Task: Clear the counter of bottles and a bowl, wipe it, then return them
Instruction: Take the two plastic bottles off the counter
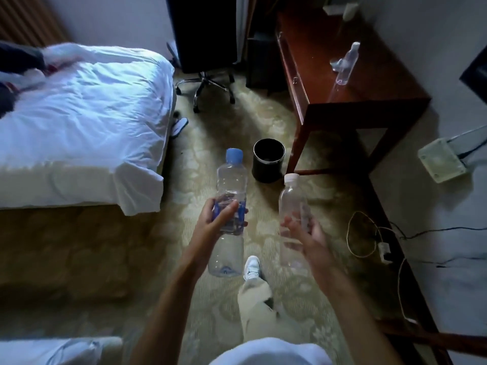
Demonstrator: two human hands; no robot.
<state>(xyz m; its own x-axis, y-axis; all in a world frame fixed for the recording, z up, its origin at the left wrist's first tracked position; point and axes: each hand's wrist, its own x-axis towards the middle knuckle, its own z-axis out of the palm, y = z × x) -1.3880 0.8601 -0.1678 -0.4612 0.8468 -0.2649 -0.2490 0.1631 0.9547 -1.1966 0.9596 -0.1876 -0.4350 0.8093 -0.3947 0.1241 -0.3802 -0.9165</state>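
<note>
My left hand (218,217) grips a clear plastic bottle with a blue cap and blue label (230,180) around its middle, held out over the carpet. My right hand (303,231) holds a clear bottle with a white cap (291,198), fingers curled round its lower body. Ahead at the right stands the dark red wooden counter (311,48). On its top lies another clear bottle (347,63) with something small, clear and blurred beside it. No bowl shows clearly.
A black waste bin (268,160) stands on the patterned carpet by the counter's leg. A white bed (79,122) fills the left. A black office chair (208,48) stands at the back. Cables and a power strip (383,248) lie along the right wall.
</note>
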